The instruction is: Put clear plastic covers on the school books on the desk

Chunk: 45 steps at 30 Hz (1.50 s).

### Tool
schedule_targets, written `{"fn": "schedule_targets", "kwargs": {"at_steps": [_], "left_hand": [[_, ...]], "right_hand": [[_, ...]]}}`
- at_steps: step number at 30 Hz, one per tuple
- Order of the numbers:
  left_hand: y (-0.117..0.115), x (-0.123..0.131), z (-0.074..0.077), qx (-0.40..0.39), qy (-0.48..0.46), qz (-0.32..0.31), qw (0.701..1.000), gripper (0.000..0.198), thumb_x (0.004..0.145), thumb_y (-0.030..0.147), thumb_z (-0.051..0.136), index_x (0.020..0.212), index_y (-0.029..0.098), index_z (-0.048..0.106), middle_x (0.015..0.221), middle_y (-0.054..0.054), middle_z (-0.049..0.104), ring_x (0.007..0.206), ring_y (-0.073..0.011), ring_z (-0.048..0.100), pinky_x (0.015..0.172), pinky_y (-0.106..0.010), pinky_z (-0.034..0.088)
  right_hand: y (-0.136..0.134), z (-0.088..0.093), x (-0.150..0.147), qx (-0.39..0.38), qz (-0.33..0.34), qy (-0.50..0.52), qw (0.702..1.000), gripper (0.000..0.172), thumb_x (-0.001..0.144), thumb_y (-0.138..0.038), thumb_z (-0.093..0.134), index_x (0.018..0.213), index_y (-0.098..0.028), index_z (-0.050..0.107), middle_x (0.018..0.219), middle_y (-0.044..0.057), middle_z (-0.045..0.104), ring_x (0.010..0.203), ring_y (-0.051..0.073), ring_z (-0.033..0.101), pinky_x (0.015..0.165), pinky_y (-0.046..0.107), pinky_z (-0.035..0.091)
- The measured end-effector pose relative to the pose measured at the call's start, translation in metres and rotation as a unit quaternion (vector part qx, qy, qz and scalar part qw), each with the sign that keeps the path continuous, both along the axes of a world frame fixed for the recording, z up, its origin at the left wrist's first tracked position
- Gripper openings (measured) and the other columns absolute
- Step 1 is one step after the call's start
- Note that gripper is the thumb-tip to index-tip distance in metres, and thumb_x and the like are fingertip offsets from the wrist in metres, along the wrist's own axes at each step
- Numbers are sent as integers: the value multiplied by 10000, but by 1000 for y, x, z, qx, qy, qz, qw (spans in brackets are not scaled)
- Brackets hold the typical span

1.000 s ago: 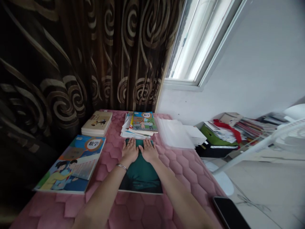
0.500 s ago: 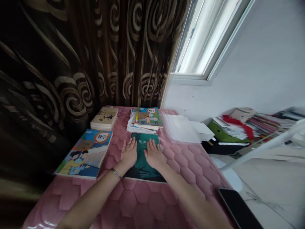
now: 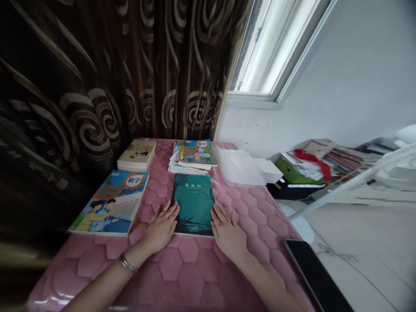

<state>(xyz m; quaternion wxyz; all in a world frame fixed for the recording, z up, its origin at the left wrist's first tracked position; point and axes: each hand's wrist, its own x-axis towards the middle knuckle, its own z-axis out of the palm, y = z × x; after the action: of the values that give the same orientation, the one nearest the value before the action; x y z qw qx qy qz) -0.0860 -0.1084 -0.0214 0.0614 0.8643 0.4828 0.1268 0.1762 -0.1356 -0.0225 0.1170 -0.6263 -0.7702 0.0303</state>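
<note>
A dark green book (image 3: 194, 204) with pale Chinese characters on its cover lies flat and closed on the pink hexagon-patterned tabletop (image 3: 182, 264). At its lower left edge rests my left hand (image 3: 162, 227), fingers stretched out, with a bracelet on the wrist. My right hand (image 3: 228, 232) lies at the lower right edge, its fingers also extended. Both sets of fingertips reach the cover's sides; neither hand grasps the book. To the left is a blue math textbook (image 3: 112, 203) showing cartoon children.
Behind stand a stack of tan books (image 3: 136, 155) and a pile of papers topped by another math textbook (image 3: 199, 152). Translucent plastic sheets (image 3: 240, 167) and a white box (image 3: 268, 170) are at back right. A phone (image 3: 315, 273) lies at the right edge. A patterned curtain (image 3: 107, 86) hangs behind.
Both hands have slid from the middle of the green book's cover down and outward to its lower side edges. More of the cover shows. The view has shifted slightly.
</note>
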Motion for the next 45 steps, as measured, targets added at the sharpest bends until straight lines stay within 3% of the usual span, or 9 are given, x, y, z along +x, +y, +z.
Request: {"fn": "schedule_targets", "kwargs": {"at_steps": [4,8,12,20,26,33,40,45], "left_hand": [[-27,12,10,-19,-39,-94,995,428,938,270,478,1363,224,499,1454,-62,484,1370,-201,402,1151,-453,306],[-30,24,12,-3,-76,-93,993,287,878,203,578,1155,230,651,1320,-63,616,1270,-216,525,1156,-509,284],[-19,25,8,12,-98,-94,991,177,869,157,592,990,228,700,1218,-42,682,1192,-200,589,1167,-515,266],[-16,15,3,30,-126,-95,987,106,893,217,601,913,238,702,1163,-19,710,1145,-187,619,1144,-484,318],[-13,-9,2,59,-111,-85,988,121,893,279,613,883,261,732,1120,-11,728,1128,-195,620,1043,-434,411],[-12,-30,6,36,-104,-40,993,131,872,303,634,870,349,756,1094,22,738,1067,-204,612,934,-413,402],[-11,-30,3,15,-127,-28,991,105,846,275,661,833,331,749,1095,23,737,1028,-204,621,889,-403,421],[-11,-30,2,20,-164,-46,985,104,851,243,648,843,294,737,1100,4,736,1008,-180,648,890,-380,478]], "right_hand": [[-25,6,-29,54,43,98,993,277,913,-274,489,1109,-217,676,1277,100,605,1212,249,519,1048,449,364],[-29,12,-52,49,55,106,992,121,849,-262,625,951,-230,680,1147,66,653,1074,239,566,896,401,432],[-21,13,-57,48,59,95,993,40,857,-223,637,876,-224,672,1074,41,682,1000,216,588,825,366,430],[-20,6,-40,67,71,157,983,70,862,-219,657,800,-238,684,1092,-2,722,1039,193,600,879,362,399],[-23,-3,-6,82,56,152,983,149,866,-213,633,753,-262,715,1083,0,733,1062,208,614,899,382,413],[-27,-6,27,70,20,180,981,182,871,-309,603,766,-293,751,1065,20,737,1045,247,630,906,445,456],[-28,-8,30,49,20,255,966,158,852,-299,609,816,-284,762,1080,19,731,1031,223,639,942,425,484],[-29,-12,30,49,-20,273,961,166,842,-330,612,792,-270,758,1141,64,700,1040,247,634,901,430,499]]}}
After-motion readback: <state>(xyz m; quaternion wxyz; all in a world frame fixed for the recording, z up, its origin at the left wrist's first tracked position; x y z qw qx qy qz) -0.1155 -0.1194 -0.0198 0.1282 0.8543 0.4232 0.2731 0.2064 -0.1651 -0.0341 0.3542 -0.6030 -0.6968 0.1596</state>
